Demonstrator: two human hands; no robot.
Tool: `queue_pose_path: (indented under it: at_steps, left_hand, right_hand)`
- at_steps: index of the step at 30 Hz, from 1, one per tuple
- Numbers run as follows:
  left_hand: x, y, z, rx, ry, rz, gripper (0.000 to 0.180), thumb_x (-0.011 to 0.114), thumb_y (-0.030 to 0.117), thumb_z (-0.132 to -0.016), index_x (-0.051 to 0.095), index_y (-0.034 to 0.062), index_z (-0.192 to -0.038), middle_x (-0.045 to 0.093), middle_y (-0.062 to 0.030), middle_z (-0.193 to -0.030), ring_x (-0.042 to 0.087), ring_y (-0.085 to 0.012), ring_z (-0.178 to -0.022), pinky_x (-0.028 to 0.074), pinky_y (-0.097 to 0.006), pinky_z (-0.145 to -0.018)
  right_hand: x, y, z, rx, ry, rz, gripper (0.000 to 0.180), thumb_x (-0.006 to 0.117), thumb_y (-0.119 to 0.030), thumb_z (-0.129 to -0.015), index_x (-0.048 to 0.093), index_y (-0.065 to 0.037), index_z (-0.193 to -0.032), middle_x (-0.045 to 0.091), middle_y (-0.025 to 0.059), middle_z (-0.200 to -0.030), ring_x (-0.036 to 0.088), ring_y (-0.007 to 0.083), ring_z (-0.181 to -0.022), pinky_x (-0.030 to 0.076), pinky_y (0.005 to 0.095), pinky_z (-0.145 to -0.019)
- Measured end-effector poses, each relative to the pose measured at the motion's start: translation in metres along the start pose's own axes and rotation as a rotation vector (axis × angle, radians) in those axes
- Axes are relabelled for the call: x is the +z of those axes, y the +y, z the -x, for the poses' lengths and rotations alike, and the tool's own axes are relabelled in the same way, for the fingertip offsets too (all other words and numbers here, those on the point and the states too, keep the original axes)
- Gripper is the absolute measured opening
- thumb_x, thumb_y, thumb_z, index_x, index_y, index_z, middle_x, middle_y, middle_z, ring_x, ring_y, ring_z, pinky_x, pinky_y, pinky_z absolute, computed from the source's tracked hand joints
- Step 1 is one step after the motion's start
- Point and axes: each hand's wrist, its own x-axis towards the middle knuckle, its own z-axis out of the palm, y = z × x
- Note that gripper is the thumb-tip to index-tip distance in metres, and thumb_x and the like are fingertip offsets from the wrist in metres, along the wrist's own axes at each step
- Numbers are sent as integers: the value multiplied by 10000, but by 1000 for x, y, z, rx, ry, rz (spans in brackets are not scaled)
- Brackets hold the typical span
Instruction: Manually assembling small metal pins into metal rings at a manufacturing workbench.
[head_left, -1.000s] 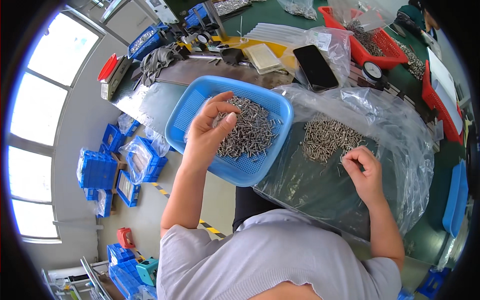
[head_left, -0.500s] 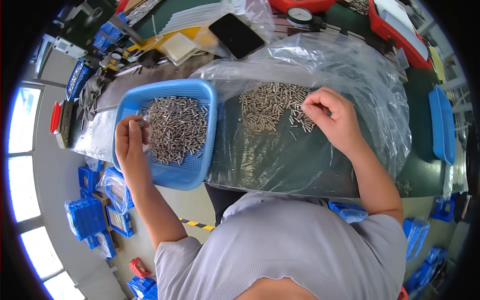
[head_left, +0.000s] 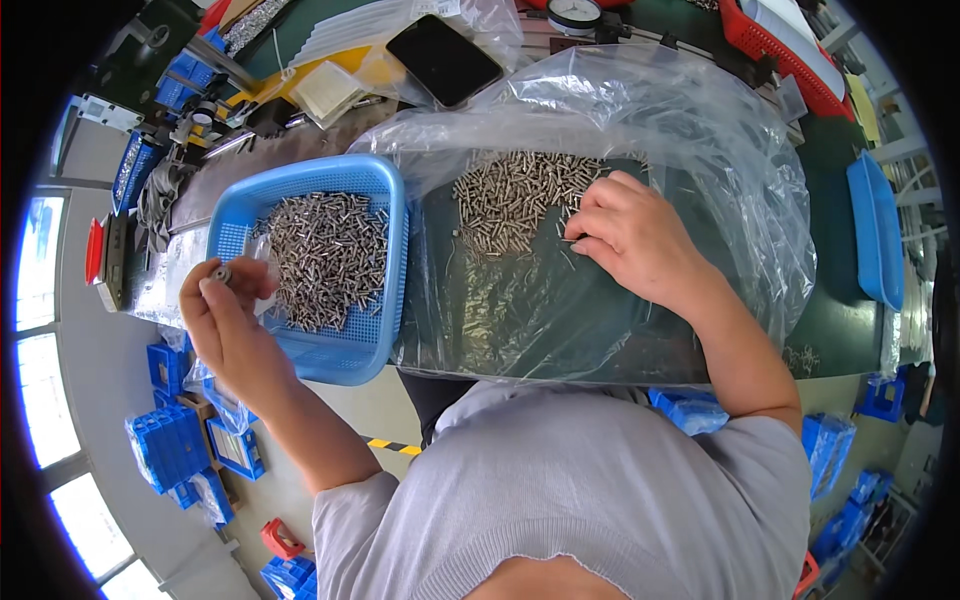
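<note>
My left hand (head_left: 232,318) is over the left rim of a blue plastic basket (head_left: 397,270), pinching a small round metal ring (head_left: 221,273) between thumb and finger. Inside the basket lies a heap of short metal pins (head_left: 330,262). My right hand (head_left: 638,243) is at the right edge of a second, spread-out heap of pins (head_left: 515,200) on clear plastic sheeting. Its thumb and forefinger are closed at the tips on what looks like one small metal pin (head_left: 569,240), partly hidden by the fingers. A few loose pins lie just below those fingertips.
Crumpled clear plastic film (head_left: 700,120) covers the bench behind and right of the pins. A black phone (head_left: 445,60), a dial gauge (head_left: 574,12) and a red basket (head_left: 785,60) stand at the back. A blue tray (head_left: 876,232) sits at the right edge.
My left hand has moved left and turned, bringing the ring's face into view. My right hand has come left and down, its fingertips at loose pins. The whole view has shifted slightly.
</note>
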Motion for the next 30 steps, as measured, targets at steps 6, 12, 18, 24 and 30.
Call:
queue_pose_path:
  at_steps: [6, 12, 18, 24, 30]
  left_hand:
    - [67, 37, 75, -387, -571, 688, 204, 474, 162, -957, 462, 5, -1087, 605, -172, -891, 584, -197, -701, 487, -299, -621]
    - [124, 8, 101, -973, -801, 1016, 170, 506, 174, -962, 512, 41, -1067, 616, -111, -919, 579, -143, -730, 477, -274, -670]
    - [130, -12, 107, -1109, -801, 1280, 187, 507, 254, -965, 531, 73, -1006, 602, -86, -824, 503, -119, -619, 423, -262, -558]
    - [128, -7, 104, -1163, -786, 1221, 183, 490, 257, -972, 530, 83, -1010, 595, -90, -811, 490, -116, -607, 403, -253, -533]
    - [128, -5, 105, -1168, -767, 1134, 252, 534, 309, -943, 535, 76, -1038, 575, -79, -770, 466, -116, -561, 378, -236, -482]
  right_hand:
    - [2, 0, 2, 35, -12, -5, 125, 705, -87, -713, 616, -75, -800, 531, 34, -824, 521, 236, -842, 448, 360, -713]
    - [-5, 3, -1, 59, 108, -180, 104, 685, -58, -758, 597, -43, -812, 556, 49, -785, 542, 208, -733, 444, 312, -662]
    - [-16, -12, -2, 326, -40, -745, 74, 653, -78, -844, 621, -12, -853, 584, 26, -785, 567, 88, -733, 454, 239, -661]
    - [-13, -20, 0, 351, -98, -834, 89, 650, -79, -848, 618, 3, -832, 584, 31, -794, 588, 98, -740, 469, 244, -670]
    - [-10, -21, 0, 309, -85, -791, 103, 671, -81, -831, 594, -15, -808, 544, 18, -768, 537, 110, -702, 431, 242, -636]
